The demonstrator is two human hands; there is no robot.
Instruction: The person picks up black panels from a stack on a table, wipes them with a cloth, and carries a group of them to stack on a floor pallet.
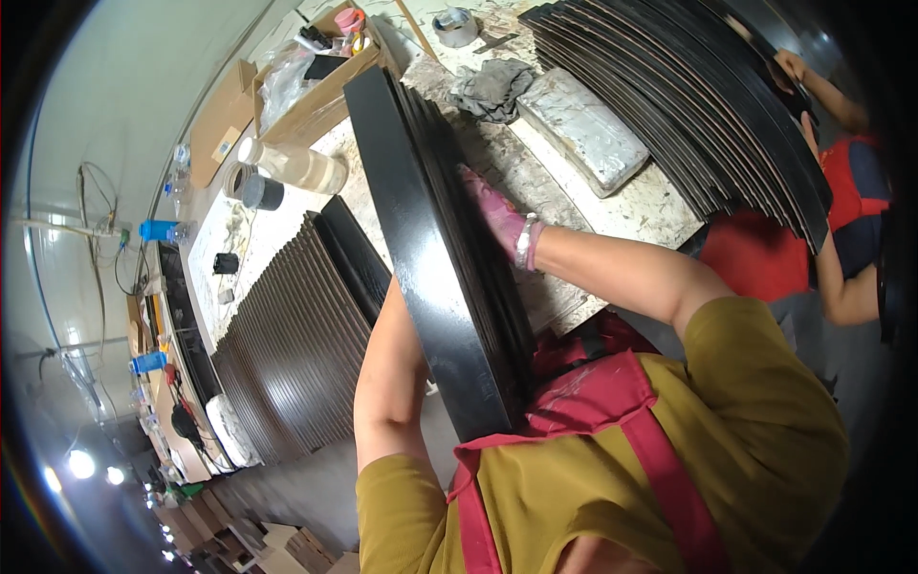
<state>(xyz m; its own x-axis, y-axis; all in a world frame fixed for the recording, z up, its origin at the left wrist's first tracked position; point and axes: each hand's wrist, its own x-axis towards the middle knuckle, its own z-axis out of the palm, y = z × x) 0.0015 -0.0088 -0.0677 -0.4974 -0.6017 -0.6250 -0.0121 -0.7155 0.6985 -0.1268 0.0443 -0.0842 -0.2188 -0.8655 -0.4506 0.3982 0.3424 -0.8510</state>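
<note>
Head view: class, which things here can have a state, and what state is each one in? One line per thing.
Central black boards: stacked together, slanting
Right hand: gloved, against those boards
Left hand: hidden
Cardboard box: open, containing items
Clear bottle: capped
Grey cloth: crumpled
Grey block: smudged
Tabletop: stained
Lamp: lit

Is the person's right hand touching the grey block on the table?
No, the right hand is against the black panels, apart from the grey block.
</note>
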